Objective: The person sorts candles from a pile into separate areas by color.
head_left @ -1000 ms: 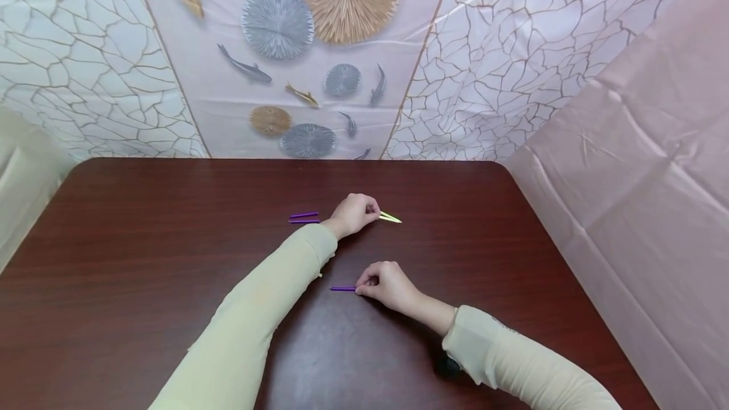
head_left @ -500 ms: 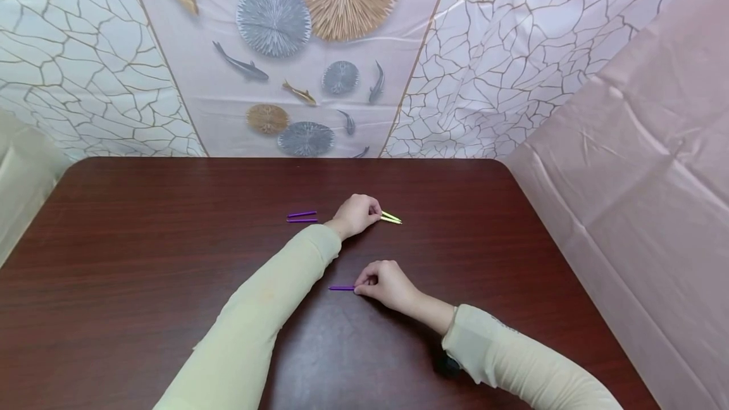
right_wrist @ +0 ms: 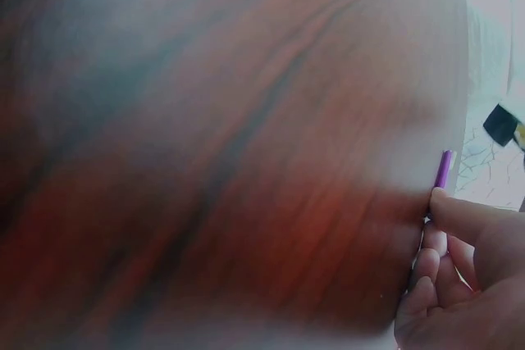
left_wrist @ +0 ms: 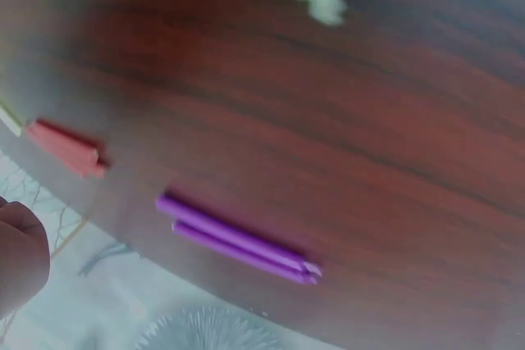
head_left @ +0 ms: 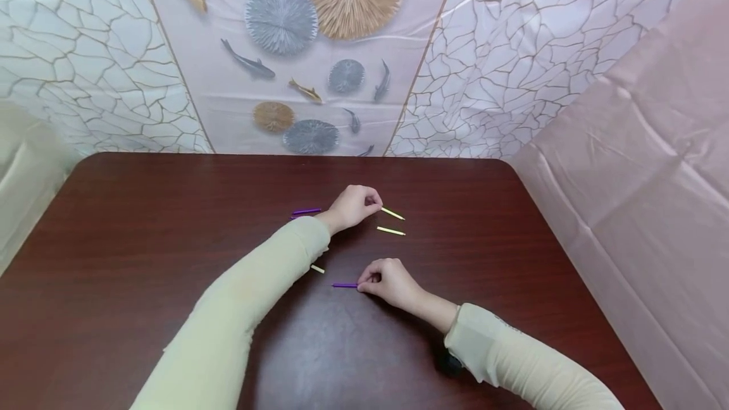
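Left hand (head_left: pixel 352 206) is pinching slim yellow plastic-looking stick (head_left: pixel 393 213) toward 4 o'clock, right hand (head_left: pixel 393 285) slim purple plastic-looking stick (head_left: pixel 345 285) toward 9, both closed on ends, likely for control.

Head view looks down; closer wrist views share the table (head_left: pixel 484 239).

Purple sticks (left_wrist: pixel 234 234) and red sticks (left_wrist: pixel 61 149) were solid – yellow sticks (head_left: pixel 391 231) too, one whitish at its tip. Table (head_left: pixel 484 201) was dark red-brown, blackish grain streaks. Sleeves (head_left: pixel 250 290) were cream-yellow. Backdrop (head_left: pixel 495 49) was white, gold-brown crackle; middle panel (head_left: pixel 228 119) was pale pink – gold and blue-grey discs (head_left: pixel 281 18), gold and grey fish (head_left: pixel 250 67). Side cloth (head_left: pixel 632 226) was dusty pink.
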Tool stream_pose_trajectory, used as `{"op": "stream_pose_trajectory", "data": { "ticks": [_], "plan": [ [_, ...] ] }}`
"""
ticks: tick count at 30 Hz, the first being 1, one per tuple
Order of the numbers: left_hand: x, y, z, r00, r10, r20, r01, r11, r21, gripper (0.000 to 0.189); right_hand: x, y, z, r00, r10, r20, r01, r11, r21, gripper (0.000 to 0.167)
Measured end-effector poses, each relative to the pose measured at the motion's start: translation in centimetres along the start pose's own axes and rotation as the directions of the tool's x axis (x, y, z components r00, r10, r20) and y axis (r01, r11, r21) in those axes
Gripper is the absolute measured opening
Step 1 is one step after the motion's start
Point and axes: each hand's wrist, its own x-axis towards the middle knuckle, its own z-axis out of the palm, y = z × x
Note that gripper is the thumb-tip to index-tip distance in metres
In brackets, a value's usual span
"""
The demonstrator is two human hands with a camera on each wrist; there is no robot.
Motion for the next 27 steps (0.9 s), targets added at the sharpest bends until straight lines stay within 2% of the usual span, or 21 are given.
{"op": "stream_pose_trajectory", "data": {
  "ticks": [5, 9, 12, 17, 23, 27],
  "plan": [
    [-1.7, -0.4, -2.1, 1.0, 0.027, -0.014, -0.028, 0.998, -0.059, 0.009, 0.0, 0.0, 0.0, 1.0, 0.008, 0.003, -0.008, 1.0, 0.009, 0.005],
    [-3.4, -1.0, -3.6, 0.999, 0.018, -0.036, -0.019, 1.0, -0.023, 0.006, 0.1, 0.0, 0.0, 1.0, 0.008, 0.007, -0.008, 1.0, 0.008, 0.005],
    [-4.6, -1.4, -4.2, 1.0, -0.005, -0.029, 0.004, 1.0, -0.012, 0.006, 0.1, 0.1, 0.1, 1.0, 0.006, 0.004, -0.006, 1.0, 0.005, 0.005],
    [-5.6, -1.8, -4.2, 1.0, -0.023, -0.003, 0.022, 0.999, -0.031, 0.005, 0.1, 0.1, 0.0, 1.0, 0.012, 0.001, -0.012, 1.0, 0.004, 0.005],
    [-6.6, -2.2, -3.6, 1.0, 0.015, 0.002, -0.015, 0.999, -0.037, 0.004, 0.1, 0.0, 0.1, 1.0, 0.015, 0.007, -0.015, 1.0, 0.008, 0.005],
    [-7.8, -2.7, -3.7, 1.0, 0.009, 0.019, -0.008, 0.999, -0.041, 0.004, 0.2, -0.2, 0.1, 1.0, 0.014, 0.005, -0.014, 1.0, 0.015, 0.006]
  ]
}}
